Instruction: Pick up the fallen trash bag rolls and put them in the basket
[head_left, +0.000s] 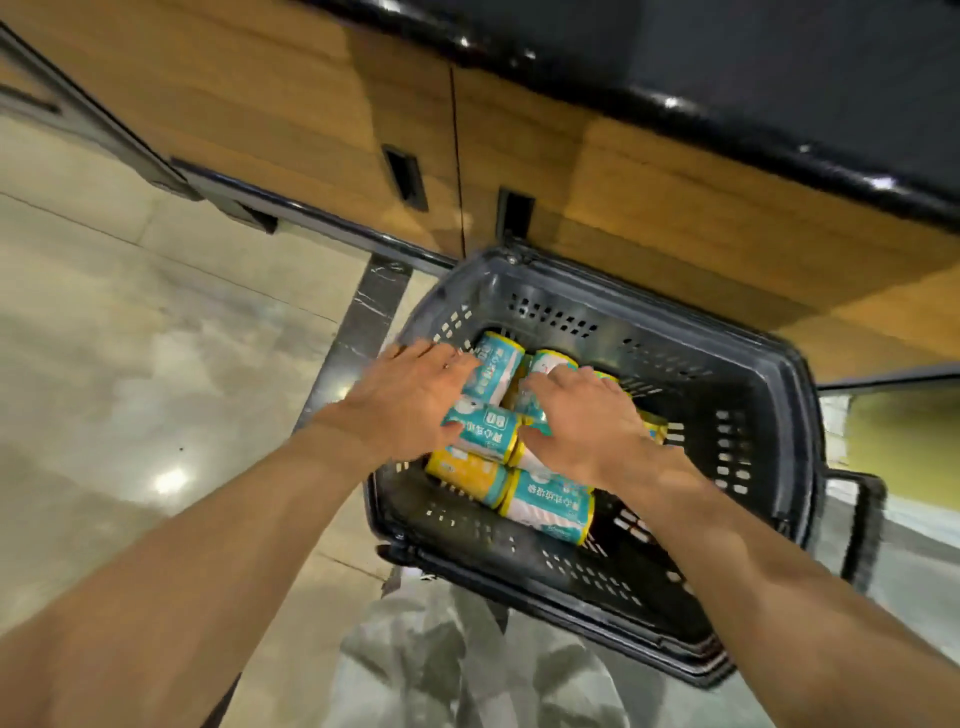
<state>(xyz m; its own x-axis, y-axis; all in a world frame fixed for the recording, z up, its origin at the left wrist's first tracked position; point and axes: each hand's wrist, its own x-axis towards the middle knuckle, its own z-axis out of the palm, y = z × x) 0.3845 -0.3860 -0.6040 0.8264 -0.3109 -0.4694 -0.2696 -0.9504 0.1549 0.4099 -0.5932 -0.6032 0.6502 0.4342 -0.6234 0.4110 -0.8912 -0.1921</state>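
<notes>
The trash bag rolls (524, 441) are seen lying on their sides inside the basket (769, 415), heaped toward its left half; teal-and-white wrappers are shown on most of them, and a yellow roll (467, 472) is seen at the near left of the heap. A teal roll (483, 427) on top of the heap, at the basket's left wall, is held by the left hand (400, 400), with the thumb laid against its near end and the fingers (457, 364) curved over toward a second roll (496, 364) behind it. The right hand (576, 415) is laid palm-down over the middle of the heap, its fingers (543, 382) bent over a white-and-teal roll (550, 361); whether that roll is actually gripped cannot be told. A further teal roll (550, 506) lies bare at the near edge of the heap, just below the right wrist. The basket is dark, perforated plastic and is set on the floor (130, 338), tilted in the view, with a dark handle (862, 525) hanging off its right side. Behind the basket a wooden cabinet front (311, 104) with two recessed dark pulls is seen, and above that the glossy black edge of a worktop (727, 104). Left of the basket the pale polished floor is crossed by a dark strip (363, 322). Near the basket's front rim, patterned grey fabric (441, 665) of the person's clothing is visible.
</notes>
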